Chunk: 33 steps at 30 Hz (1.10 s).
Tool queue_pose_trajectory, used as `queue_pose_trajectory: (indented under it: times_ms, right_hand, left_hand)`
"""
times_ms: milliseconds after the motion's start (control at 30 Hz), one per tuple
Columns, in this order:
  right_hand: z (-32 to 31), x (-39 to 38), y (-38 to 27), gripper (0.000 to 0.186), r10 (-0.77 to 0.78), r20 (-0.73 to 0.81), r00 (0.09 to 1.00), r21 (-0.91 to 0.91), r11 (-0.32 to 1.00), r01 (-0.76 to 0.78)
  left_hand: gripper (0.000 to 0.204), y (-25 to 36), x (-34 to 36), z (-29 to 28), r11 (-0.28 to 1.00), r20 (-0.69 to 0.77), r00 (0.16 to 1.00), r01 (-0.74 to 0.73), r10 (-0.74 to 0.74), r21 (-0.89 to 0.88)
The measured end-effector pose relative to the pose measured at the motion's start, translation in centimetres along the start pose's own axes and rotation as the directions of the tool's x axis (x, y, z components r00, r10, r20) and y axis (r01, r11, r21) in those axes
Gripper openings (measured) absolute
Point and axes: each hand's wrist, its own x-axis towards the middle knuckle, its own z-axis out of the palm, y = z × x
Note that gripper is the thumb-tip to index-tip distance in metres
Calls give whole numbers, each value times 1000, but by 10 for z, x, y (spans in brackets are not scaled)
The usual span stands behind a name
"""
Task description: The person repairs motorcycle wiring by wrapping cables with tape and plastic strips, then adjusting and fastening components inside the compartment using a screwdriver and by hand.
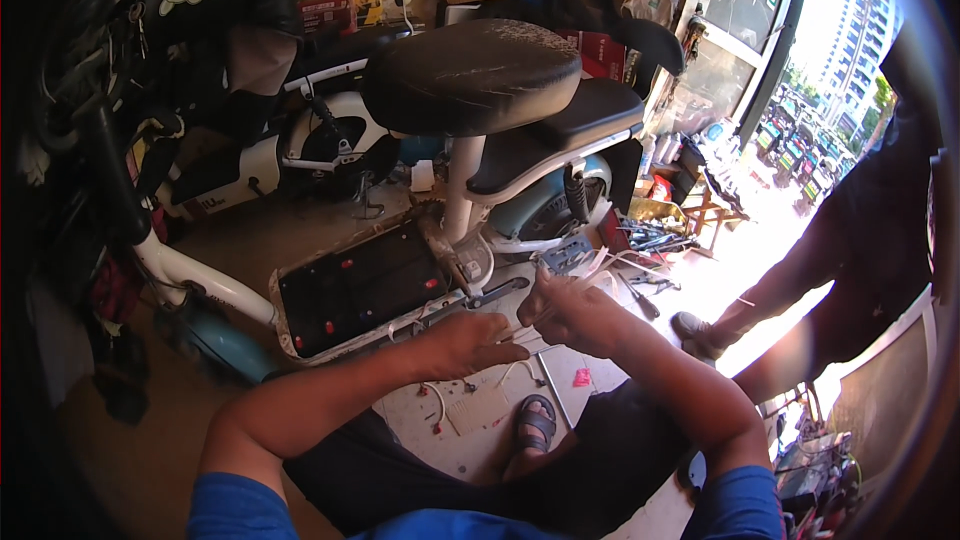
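My left hand [468, 344] and my right hand [572, 314] are close together above the floor, beside a white electric scooter [462, 190]. Both have closed fingers. Thin pale wires [514, 336] run between them, and their ends are hidden in the fingers. Pale strips [602, 262] stick out past my right hand, and I cannot tell if they are part of the same piece. Just beyond my hands lies the scooter's footboard, with a black panel [365, 290] bearing several red spots. The worn dark seat [472, 77] rises above it on a white post.
A second scooter [335, 140] stands behind. Tools [650, 237] lie in a heap at the right, near the bright doorway. Another person's leg [775, 315] is at the right. Cable pieces [437, 408] and a long thin rod [553, 390] lie on the floor by my sandalled foot [535, 425].
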Motion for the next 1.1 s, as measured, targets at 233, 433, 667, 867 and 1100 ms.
queue_pose_trajectory:
  times_ms: [233,433,667,867,1100]
  right_hand:
    - [-6,7,8,60,-178,-5,984,295,940,171]
    - [1,18,-1,50,-432,-569,700,258,715,650]
    - [42,5,15,56,-352,220,910,-138,912,386]
    - [38,5,21,58,-100,48,994,-165,981,107]
    - [58,20,14,13,-787,201,583,-833,176,525]
  left_hand:
    - [36,-7,9,-9,984,-224,974,-23,-17,-176]
    - [50,31,-13,-14,965,-343,921,-236,184,-116]
    - [53,10,10,-10,180,-121,993,-118,-4,-977]
    - [32,-24,7,-18,31,-278,936,-278,-214,-960]
    - [25,-48,34,12,844,-372,888,33,-271,-535]
